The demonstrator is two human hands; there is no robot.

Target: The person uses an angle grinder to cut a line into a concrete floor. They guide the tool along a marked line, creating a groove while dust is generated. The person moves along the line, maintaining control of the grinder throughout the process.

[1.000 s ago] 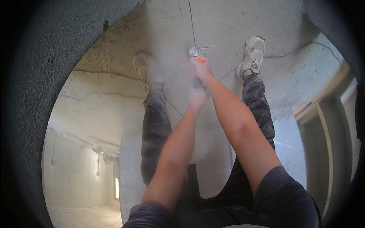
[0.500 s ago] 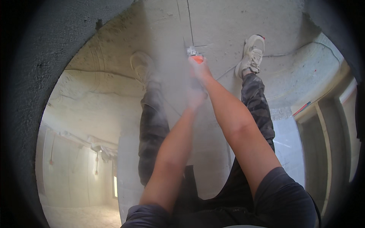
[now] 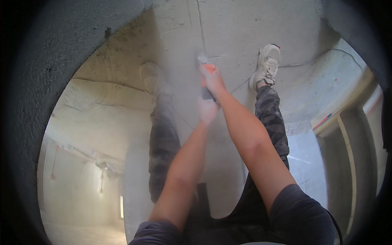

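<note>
An angle grinder (image 3: 208,93) with an orange and black body points away from me over the concrete floor (image 3: 232,32). My right hand (image 3: 214,83) is wrapped around its orange front part. Lower down, my left hand (image 3: 208,110) grips the black rear end. The metal head of the grinder (image 3: 202,59) sits beside a thin straight cut line (image 3: 201,24) that runs away from me. Pale dust blurs the head and the area left of it, so I cannot make out the disc or its contact with the floor.
My shoes stand either side, the left shoe (image 3: 153,77) hazy in dust, the right shoe (image 3: 267,65) plain to see. A dark cable (image 3: 110,83) crosses the floor behind the left shoe. Red and blue pipes (image 3: 322,121) lie at the right. A rough dark surface (image 3: 53,69) curves along the left.
The grinder and both hands have shifted slightly toward me and left in the picture, as the view has moved a little. Dust now hangs thicker around the grinder's head and my left shoe.
</note>
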